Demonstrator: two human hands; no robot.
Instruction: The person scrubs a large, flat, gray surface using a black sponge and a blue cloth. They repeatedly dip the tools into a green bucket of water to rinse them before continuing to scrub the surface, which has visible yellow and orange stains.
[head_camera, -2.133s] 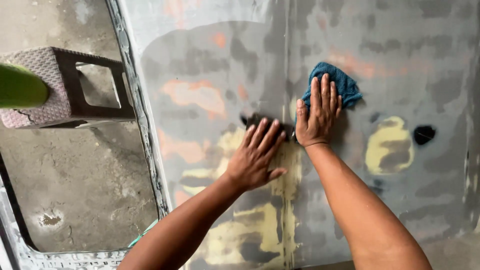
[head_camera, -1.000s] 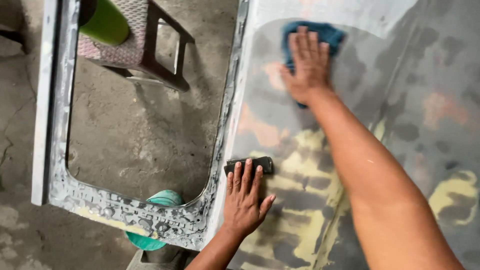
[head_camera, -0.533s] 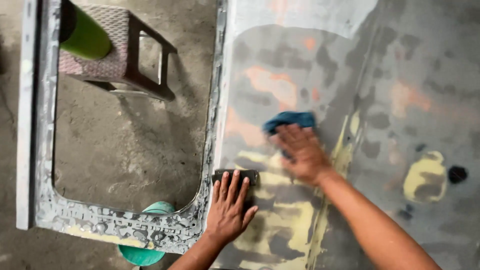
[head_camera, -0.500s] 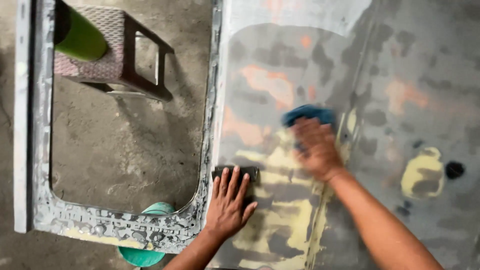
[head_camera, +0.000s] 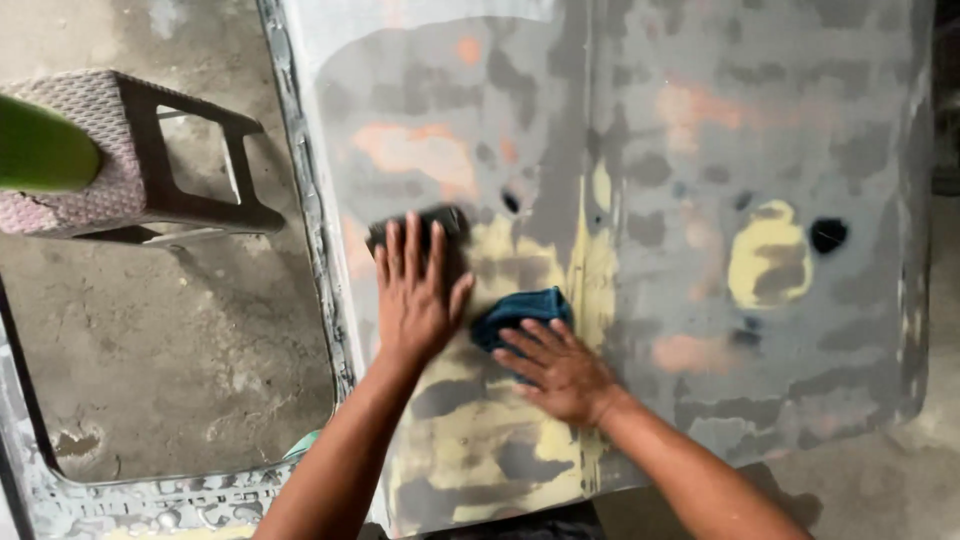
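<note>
A big grey panel (head_camera: 700, 120) lies flat, with yellow, orange and dark patches all over it. It has no labels or signs that can be seen. On its left side is a window frame (head_camera: 310, 230) with rough, flaky paint, and the floor (head_camera: 180, 330) shows through the opening.

The left hand (head_camera: 412, 292) lies flat on the panel with its fingers spread and pointing away from the person. It presses down on a small dark block (head_camera: 415, 222). The block sits close to the frame, and only its far edge peeks out past the fingertips. The left arm comes up from the bottom of the view.

The right hand (head_camera: 556, 368) lies just beside the left one, a bit nearer to the person. Its fingers stretch out and press on a blue cloth (head_camera: 520, 310). The cloth is bunched up on a yellow patch and sits between the two hands. The right arm comes in from the bottom right.

Neither hand is closed; both push flat on their things.

On the floor to the left stands a stool (head_camera: 150, 160) with a woven top. A green thing (head_camera: 40, 150) lies on it, but it is too blurry to tell what it is.
</note>
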